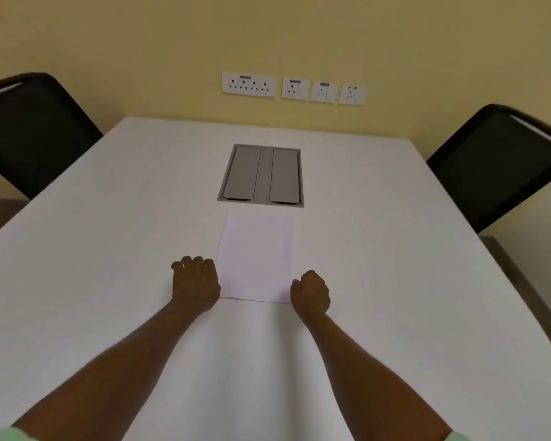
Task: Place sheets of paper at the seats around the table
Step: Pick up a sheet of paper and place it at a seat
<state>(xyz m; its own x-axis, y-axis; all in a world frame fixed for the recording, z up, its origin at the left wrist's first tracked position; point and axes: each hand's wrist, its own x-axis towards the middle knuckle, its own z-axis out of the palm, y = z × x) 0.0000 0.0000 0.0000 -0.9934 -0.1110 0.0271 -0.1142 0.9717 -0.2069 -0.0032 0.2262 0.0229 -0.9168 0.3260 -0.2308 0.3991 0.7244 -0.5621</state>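
Note:
A white sheet of paper, possibly a thin stack, lies flat in the middle of the white table. My left hand rests at the paper's left near corner with fingers curled. My right hand sits at the right near corner, also curled. Whether either hand pinches the paper's edge is hidden by the knuckles. Both forearms reach out over the table.
A grey cable hatch with two lids is set in the table beyond the paper. Black chairs stand at the left side and right side. Wall sockets line the yellow wall behind.

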